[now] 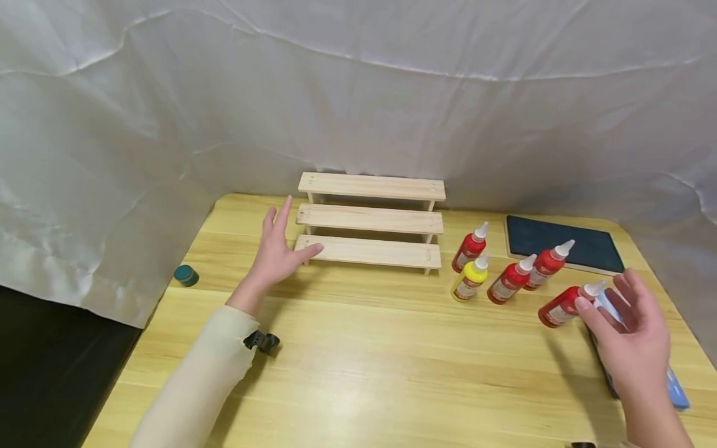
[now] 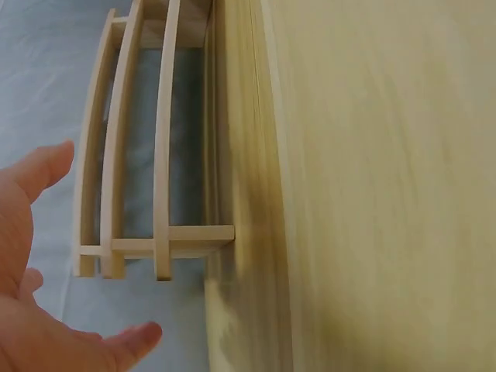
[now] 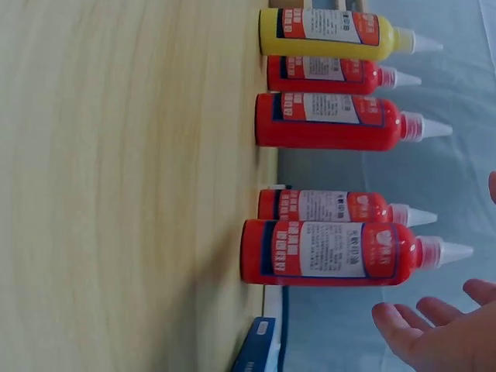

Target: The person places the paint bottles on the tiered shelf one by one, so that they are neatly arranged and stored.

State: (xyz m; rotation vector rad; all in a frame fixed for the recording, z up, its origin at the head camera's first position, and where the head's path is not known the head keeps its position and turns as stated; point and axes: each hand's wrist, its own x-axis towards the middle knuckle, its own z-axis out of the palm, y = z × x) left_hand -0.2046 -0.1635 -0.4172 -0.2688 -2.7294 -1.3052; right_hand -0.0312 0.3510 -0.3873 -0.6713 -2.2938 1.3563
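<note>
A three-step wooden shelf (image 1: 366,218) stands at the back of the table. My left hand (image 1: 278,252) is held over its left end, fingers spread and thumb out, holding nothing; the left wrist view shows a gap between that hand and the shelf (image 2: 161,155). On the right stand several red squeeze bottles with white pointed nozzles and one yellow bottle (image 1: 469,281) of the same kind. My right hand (image 1: 635,336) is beside the nearest red bottle (image 1: 560,306). In the right wrist view its fingers (image 3: 399,329) are apart from that bottle (image 3: 329,252), near the nozzle.
A dark flat board (image 1: 562,244) with a light edge lies at the back right. Beneath my right hand is a blue box (image 1: 678,392), partly hidden. A small dark green round jar (image 1: 186,275) sits at the left table edge. Grey cloth (image 1: 358,99) hangs behind.
</note>
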